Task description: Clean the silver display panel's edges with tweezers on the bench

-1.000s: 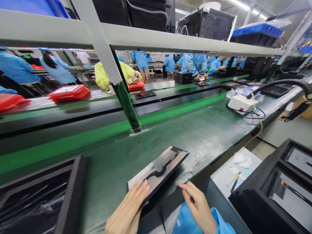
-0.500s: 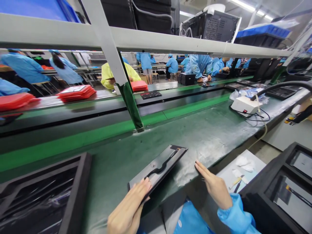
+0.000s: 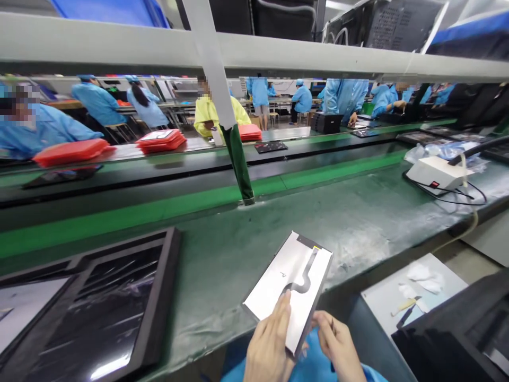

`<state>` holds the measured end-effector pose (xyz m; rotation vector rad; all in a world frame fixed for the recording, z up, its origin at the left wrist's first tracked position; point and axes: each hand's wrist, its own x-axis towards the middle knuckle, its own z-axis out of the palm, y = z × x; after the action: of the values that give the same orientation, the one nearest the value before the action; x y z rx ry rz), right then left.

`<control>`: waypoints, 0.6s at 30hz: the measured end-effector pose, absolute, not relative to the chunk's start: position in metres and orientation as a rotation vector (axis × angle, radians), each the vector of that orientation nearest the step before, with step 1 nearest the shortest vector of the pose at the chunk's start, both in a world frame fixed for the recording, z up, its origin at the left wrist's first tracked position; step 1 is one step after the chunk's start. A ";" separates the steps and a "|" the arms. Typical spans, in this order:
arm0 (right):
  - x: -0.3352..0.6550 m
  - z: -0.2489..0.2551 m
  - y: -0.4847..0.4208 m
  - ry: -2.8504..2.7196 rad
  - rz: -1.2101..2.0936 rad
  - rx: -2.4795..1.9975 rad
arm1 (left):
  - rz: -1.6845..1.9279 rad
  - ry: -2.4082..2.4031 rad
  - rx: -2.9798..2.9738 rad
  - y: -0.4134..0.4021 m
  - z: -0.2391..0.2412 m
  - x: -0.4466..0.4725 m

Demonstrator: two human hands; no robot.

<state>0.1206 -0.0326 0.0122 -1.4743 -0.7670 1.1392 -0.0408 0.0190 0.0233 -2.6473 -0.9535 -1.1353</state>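
My left hand [image 3: 270, 339] grips a flat, pale-backed display panel [image 3: 274, 289], its fingers stretched over the back and the rest of the grip hidden underneath. A dark curved flex cable [image 3: 304, 284] runs along the panel's back, with a small yellow mark near the far end. The panel is tilted above the near edge of the bench. Close by its right edge, my right hand [image 3: 336, 339] has its fingers curled and pinched together. What those fingers hold is hidden; a small dark bit shows below them.
A black foam tray [image 3: 169, 297] with dark glossy panels lies on the green bench [image 3: 214, 276] at left. At right are a white box [image 3: 437, 172] with cables and a low white surface [image 3: 371, 297] with tools and wipes. A post [image 3: 238, 164] rises ahead; co-workers sit beyond.
My view has swung left. The panel has come nearer to me, its back now turned more upward. My right hand has moved from apart to the panel's right edge, and its fingers have curled.
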 end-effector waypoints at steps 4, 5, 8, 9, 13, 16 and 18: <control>0.110 0.017 -0.025 -0.635 1.211 -1.455 | -0.985 -0.832 -2.786 0.021 0.031 -0.054; 0.110 0.018 -0.024 -0.627 1.223 -1.453 | -0.940 -0.837 -2.812 0.022 0.032 -0.061; 0.111 0.021 -0.023 -0.626 1.254 -1.434 | -0.841 -0.912 -2.824 0.028 0.032 -0.082; 0.111 0.021 -0.023 -0.626 1.266 -1.428 | -0.813 -0.963 -2.812 0.029 0.031 -0.088; 0.110 0.024 -0.019 -0.620 1.308 -1.411 | -0.759 -1.105 -2.787 0.034 0.026 -0.100; 0.110 0.031 -0.018 -0.618 1.322 -1.405 | -0.734 -1.088 -2.799 0.033 0.028 -0.097; 0.115 0.039 -0.018 -0.626 1.316 -1.401 | -0.728 -1.018 -2.801 0.033 0.032 -0.093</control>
<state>0.1145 -0.0183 0.0390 -1.4013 -0.6265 1.3156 -0.0929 0.0326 0.0324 -2.8012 -1.0178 -0.7282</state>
